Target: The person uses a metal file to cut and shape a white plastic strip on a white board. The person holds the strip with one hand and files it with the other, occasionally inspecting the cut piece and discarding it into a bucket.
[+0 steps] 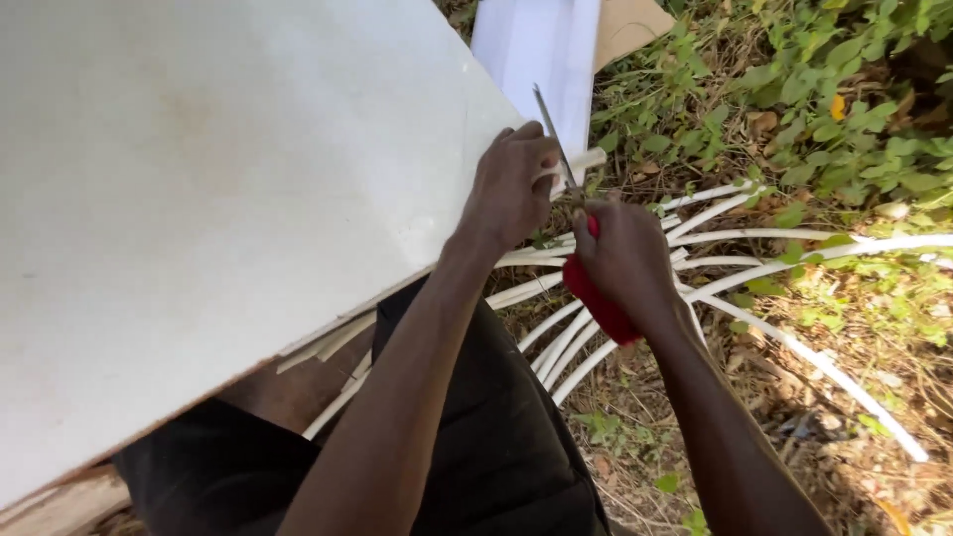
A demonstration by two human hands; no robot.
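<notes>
You are reaching both bare arms forward from the lower edge of the view, over your dark trousers (476,447), toward the far corner of a large white board (218,199) that is lying tilted across your lap like a tabletop. Your left hand (511,189) is curling knuckles-up over the board's edge, its fingers closing around a short white strip (586,161) whose end is sticking out to the right of the fist. Your right hand (627,260) is sitting just beside it, slightly lower and to the right, wrist bent and forearm running down toward the bottom right corner; it is clenching the red handle (596,298) of a cutting tool whose thin grey metal blade (554,134) is pointing up and away from you, crossing just behind the left hand's fingers and meeting the white strip. Whether the blade is biting into the strip is hard to tell. Below and to the right of both hands, a bundle of long white strips (774,268) is fanning out over the ground among green weeds (844,89) and dry leaves. Beyond the board, a second white panel (536,45) and a piece of brown cardboard (630,25) are lying on the ground.
</notes>
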